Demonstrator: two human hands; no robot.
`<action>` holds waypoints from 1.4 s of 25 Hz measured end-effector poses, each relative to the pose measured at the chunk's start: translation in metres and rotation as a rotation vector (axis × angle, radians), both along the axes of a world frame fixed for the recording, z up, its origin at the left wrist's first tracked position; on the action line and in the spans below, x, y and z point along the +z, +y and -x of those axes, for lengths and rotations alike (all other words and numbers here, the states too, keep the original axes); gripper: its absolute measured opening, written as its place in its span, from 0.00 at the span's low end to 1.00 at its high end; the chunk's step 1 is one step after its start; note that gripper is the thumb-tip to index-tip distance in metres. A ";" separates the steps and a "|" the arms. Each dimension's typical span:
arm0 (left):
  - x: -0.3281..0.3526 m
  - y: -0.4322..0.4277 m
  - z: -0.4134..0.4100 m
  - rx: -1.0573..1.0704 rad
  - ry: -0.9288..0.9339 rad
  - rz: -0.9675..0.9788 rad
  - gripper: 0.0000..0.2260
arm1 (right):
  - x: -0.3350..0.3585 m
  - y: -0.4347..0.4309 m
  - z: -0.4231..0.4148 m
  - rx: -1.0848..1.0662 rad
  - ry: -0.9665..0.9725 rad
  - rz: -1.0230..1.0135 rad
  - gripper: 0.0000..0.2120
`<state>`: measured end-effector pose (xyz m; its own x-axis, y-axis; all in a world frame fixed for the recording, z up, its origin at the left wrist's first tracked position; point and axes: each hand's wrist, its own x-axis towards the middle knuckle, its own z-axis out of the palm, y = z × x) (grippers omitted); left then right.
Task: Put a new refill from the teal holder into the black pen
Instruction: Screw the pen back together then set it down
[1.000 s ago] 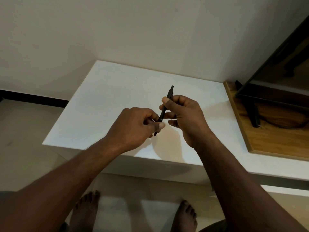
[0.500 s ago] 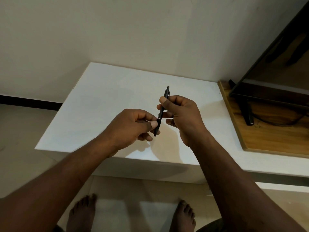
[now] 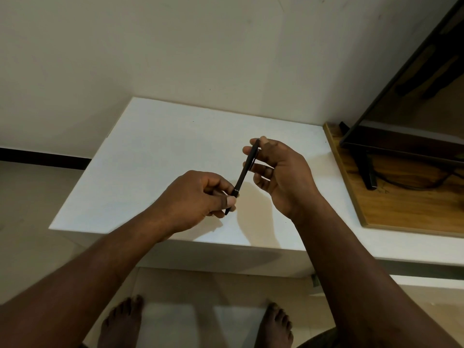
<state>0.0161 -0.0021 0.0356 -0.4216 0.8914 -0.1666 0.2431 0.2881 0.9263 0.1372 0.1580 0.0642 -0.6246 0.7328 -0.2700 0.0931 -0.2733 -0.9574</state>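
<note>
A slim, matte black pen (image 3: pixel 244 172) is held in the air above a smooth white table (image 3: pixel 160 151), slanting from its lower tip near the left hand up and away to its top end at the right hand. The left hand (image 3: pixel 198 199) is closed on the lower end, thumb and forefinger pinched around the barrel just above the tapered tip, with the other fingers curled under. The right hand (image 3: pixel 278 177) holds the upper end between thumb tip and fingertips, palm turned toward the pen, the remaining fingers loosely spread beside the barrel and not wrapped around it.

Compared with half a second ago, the right hand has opened out and slid up: it gripped the middle of the pen then, with the top poking out above the fingers, and now only its fingertips hold the top. The left hand's pinch looks much the same.

To the right, a wooden board (image 3: pixel 401 207) with visible grain butts against the white surface and carries the dark stand of a black-framed screen (image 3: pixel 401 101). No writing or brand can be read on the pen or anywhere else. The teal holder is not in view
</note>
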 end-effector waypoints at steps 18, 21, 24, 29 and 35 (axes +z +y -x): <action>0.007 -0.003 -0.004 0.044 0.102 0.007 0.03 | -0.002 -0.003 0.003 -0.057 0.022 0.049 0.11; 0.005 -0.005 -0.006 0.042 0.137 0.019 0.03 | -0.004 -0.005 0.003 -0.045 0.022 0.060 0.12; 0.002 -0.005 -0.008 0.042 0.163 0.025 0.03 | -0.005 -0.007 0.005 -0.038 -0.007 0.023 0.13; 0.005 -0.001 -0.004 0.027 0.049 -0.031 0.04 | -0.002 -0.006 0.003 -0.020 0.029 0.056 0.16; 0.005 -0.001 -0.002 -0.043 -0.011 -0.006 0.04 | -0.005 -0.021 0.009 0.094 0.168 0.219 0.22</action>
<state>0.0183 -0.0027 0.0405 -0.3809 0.9097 -0.1657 0.2448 0.2720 0.9306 0.1286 0.1372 0.0595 -0.7360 0.6057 -0.3026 -0.0269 -0.4727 -0.8808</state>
